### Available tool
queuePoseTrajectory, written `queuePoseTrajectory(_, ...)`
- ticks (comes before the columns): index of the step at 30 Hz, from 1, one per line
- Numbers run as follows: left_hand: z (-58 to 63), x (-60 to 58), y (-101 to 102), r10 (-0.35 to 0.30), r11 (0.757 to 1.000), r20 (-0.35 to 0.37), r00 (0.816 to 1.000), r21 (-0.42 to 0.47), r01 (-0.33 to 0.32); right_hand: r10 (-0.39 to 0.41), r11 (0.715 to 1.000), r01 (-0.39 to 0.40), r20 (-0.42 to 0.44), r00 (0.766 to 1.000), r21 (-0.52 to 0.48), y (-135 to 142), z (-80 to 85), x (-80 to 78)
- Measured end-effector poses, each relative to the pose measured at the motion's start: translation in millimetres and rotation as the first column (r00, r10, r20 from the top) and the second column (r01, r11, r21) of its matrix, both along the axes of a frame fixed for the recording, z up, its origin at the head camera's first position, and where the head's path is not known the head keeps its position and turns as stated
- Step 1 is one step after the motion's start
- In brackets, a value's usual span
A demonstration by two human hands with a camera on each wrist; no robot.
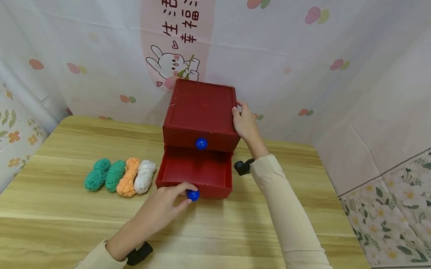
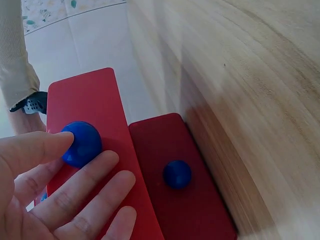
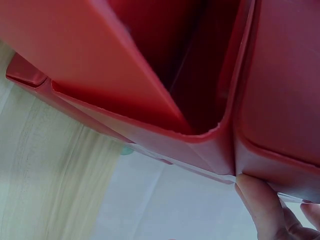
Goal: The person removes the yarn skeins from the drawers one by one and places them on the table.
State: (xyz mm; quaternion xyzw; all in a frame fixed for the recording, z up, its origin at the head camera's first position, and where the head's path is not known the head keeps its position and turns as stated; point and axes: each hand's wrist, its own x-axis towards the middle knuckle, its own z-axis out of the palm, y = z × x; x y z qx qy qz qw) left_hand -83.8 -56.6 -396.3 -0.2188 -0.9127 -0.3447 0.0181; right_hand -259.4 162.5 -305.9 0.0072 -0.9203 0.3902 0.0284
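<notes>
A red drawer cabinet (image 1: 204,105) stands against the back wall. One drawer (image 1: 212,192) below the top one is pulled out, and its inside shows no contents. My left hand (image 1: 162,205) pinches that drawer's round blue knob (image 2: 82,144) between thumb and index finger, the other fingers spread beside it in the left wrist view. My right hand (image 1: 246,124) rests against the cabinet's right side, thumb at the top edge; the right wrist view shows its fingers (image 3: 260,202) touching the side wall. The top drawer, with a blue knob (image 1: 201,144), is closed.
Left of the cabinet lie two green yarn skeins (image 1: 115,175), an orange one (image 1: 128,178) and a white one (image 1: 145,177), side by side on the wooden table (image 1: 209,248). A lower drawer front (image 2: 160,135) sits closed near the tabletop. A patterned curtain (image 1: 278,52) hangs behind.
</notes>
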Motion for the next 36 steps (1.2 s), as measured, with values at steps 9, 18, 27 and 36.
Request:
queuePoseTrajectory(9,1.1,-4.9,1,-0.007,1.000,-0.009,1.000,0.023,0.007,0.001,1.000,-0.001,0.001,1.000,0.003,-2,1.0,-0.8)
queuePoseTrajectory(18,1.5,-4.6,1,-0.010,1.000,-0.021,1.000,0.026,0.011,0.001,1.000,-0.001,-0.001,1.000,0.011,-3,0.4,-0.4)
queuePoseTrajectory(27,1.6,-4.7,0,-0.012,0.999,-0.016,1.000,0.034,0.012,-0.001,1.000,0.001,-0.002,1.000,0.000,-2,-0.7,0.3)
queuePoseTrajectory(36,1.3,-15.6,2,0.030,0.999,-0.023,0.999,0.028,-0.029,-0.005,1.000,0.005,0.004,1.000,-0.010,-3,-1.0,0.9)
